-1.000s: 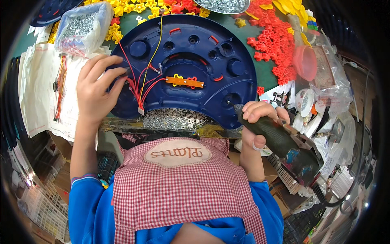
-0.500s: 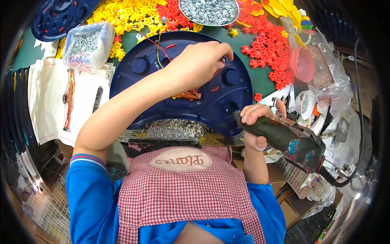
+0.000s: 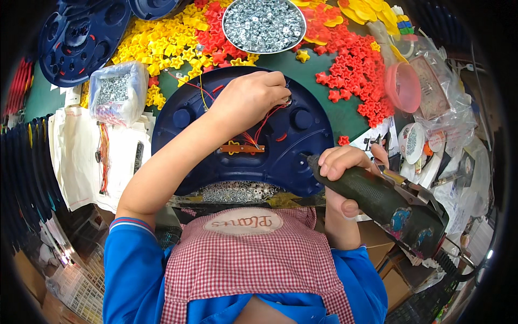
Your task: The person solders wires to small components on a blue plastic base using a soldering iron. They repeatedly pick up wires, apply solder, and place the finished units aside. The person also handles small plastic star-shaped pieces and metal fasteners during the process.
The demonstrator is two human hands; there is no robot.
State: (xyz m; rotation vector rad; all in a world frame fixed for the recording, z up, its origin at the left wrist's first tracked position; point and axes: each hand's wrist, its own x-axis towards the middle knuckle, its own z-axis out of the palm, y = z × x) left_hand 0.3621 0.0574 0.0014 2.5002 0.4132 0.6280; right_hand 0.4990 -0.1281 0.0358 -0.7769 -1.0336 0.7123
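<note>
A dark blue curved plastic shell point(image 3: 208, 164) lies in front of me, its inside facing up. Over its far right part my left hand point(image 3: 251, 100) is closed, fingertips pinching a small part with thin red wires that I see only partly. Those red wires point(image 3: 262, 128) run down to a narrow brown circuit board point(image 3: 243, 148) inside the shell. My right hand point(image 3: 345, 164) wraps around a dark green electric screwdriver point(image 3: 372, 197). Its tip points left, over the shell's near right corner; whether it touches there I cannot tell.
A round dish of metal parts point(image 3: 263, 27) stands at the back between yellow pieces point(image 3: 167, 46) and red star-shaped pieces point(image 3: 353, 73). Loose screws point(image 3: 237, 191) lie along the near edge. Left are a lined box of screws point(image 3: 116, 89), papers and wire bundles; right, a pink bowl point(image 3: 402, 86).
The whole view has shifted, so the table sits lower in the picture. My left hand has moved slightly left over the shell, its fingers more curled. My right hand still grips the screwdriver.
</note>
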